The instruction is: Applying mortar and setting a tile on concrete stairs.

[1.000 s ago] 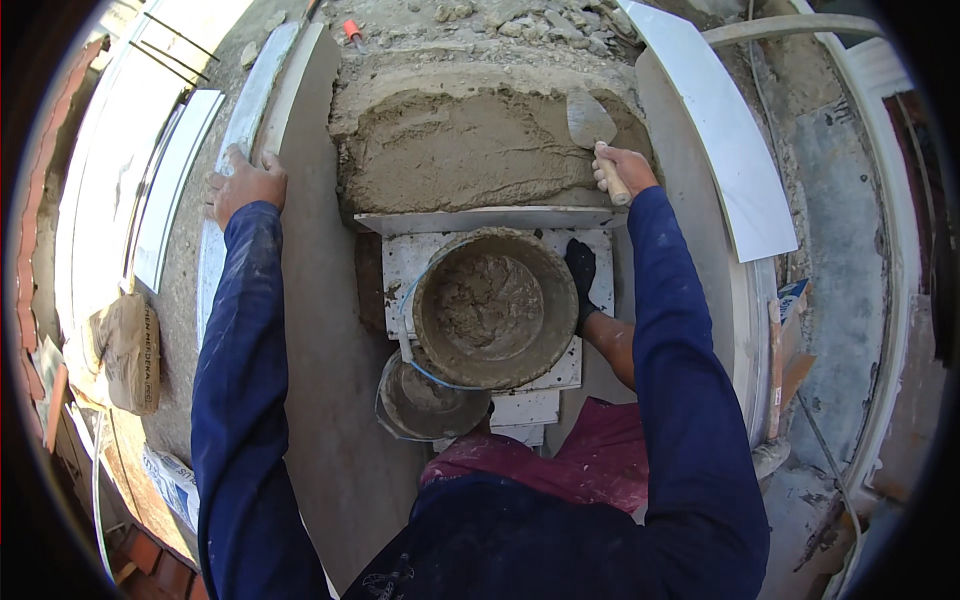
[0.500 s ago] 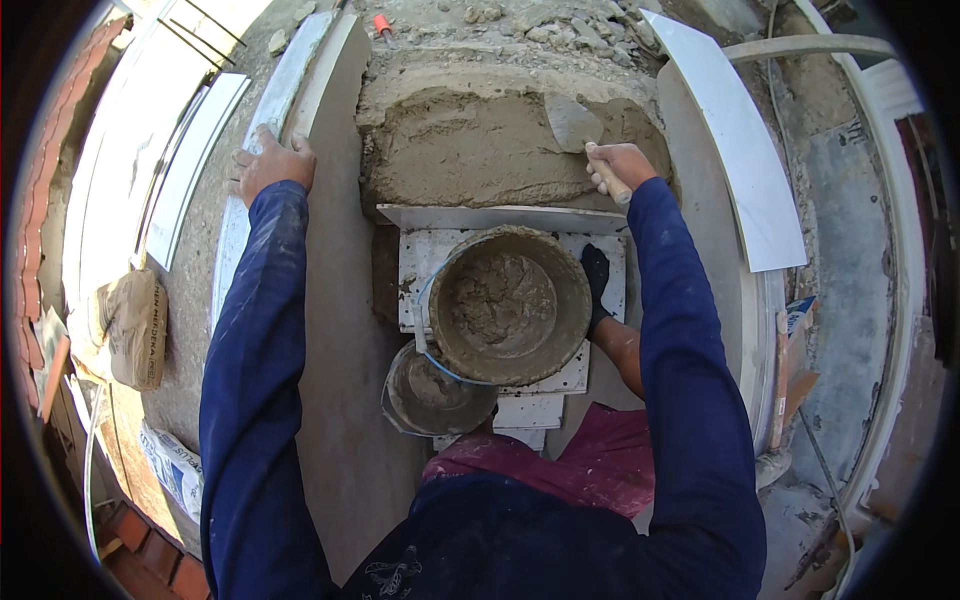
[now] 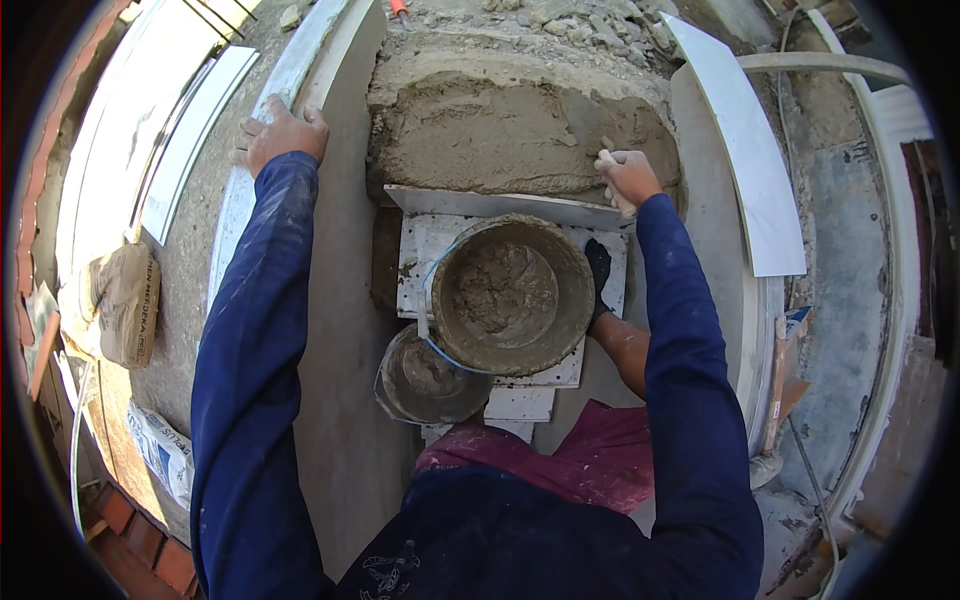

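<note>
— Where are your hands?

— My right hand is at one o'clock, fingers closed round the pale handle of a trowel whose blade lies in the mortar bed at twelve. My left hand lies spread and flat at eleven, on the edge of a long pale slab.

— How will the mortar handle?

— Wet, heavy and soft, I judge; it slumps, so I take it by the blade and keep my grip on the trowel's handle.

— And the count?

— Two buckets: a large mortar bucket at centre, and a smaller bucket touching it at seven. One trowel. Two sacks at nine.
</note>
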{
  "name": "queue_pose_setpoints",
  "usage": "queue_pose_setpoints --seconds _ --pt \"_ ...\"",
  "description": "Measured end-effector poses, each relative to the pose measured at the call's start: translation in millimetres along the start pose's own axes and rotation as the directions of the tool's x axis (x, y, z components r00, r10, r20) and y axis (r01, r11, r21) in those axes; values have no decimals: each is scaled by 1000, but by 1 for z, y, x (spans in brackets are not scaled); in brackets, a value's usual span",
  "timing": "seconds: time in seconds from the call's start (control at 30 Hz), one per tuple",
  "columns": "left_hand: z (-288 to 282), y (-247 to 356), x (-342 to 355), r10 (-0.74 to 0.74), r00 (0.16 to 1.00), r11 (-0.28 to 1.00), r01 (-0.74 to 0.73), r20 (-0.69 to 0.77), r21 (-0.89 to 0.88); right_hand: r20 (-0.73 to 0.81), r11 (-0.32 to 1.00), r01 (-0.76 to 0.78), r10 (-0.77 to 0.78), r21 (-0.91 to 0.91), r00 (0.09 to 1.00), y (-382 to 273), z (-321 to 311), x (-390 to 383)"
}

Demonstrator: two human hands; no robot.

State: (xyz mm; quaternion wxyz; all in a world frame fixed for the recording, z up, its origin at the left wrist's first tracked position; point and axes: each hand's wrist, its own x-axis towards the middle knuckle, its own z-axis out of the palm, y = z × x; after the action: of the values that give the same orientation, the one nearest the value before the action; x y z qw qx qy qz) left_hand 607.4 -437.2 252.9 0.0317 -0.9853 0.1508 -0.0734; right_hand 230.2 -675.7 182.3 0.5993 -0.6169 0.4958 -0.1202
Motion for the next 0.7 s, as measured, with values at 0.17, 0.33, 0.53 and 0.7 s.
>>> queue_pose_setpoints --seconds 0.17,0.33,0.53,0.7 --pt "2 2 4 1 999 1000 -1 37 -15 -246 912 180 -282 -367 927 0 -1 -6" --pt "18 2 9 36 993 995 -46 -116 -83 41 325 369 -700 -871 713 15 -47 -6" --pt "2 0 3 5 1000 1000 -5 -2 -7 104 556 191 -184 -809 977 -15 -70 -22" --pt "3 -6 2 0 1000 1000 0 -2 18 -44 671 198 -326 -715 944 -14 -65 -17"
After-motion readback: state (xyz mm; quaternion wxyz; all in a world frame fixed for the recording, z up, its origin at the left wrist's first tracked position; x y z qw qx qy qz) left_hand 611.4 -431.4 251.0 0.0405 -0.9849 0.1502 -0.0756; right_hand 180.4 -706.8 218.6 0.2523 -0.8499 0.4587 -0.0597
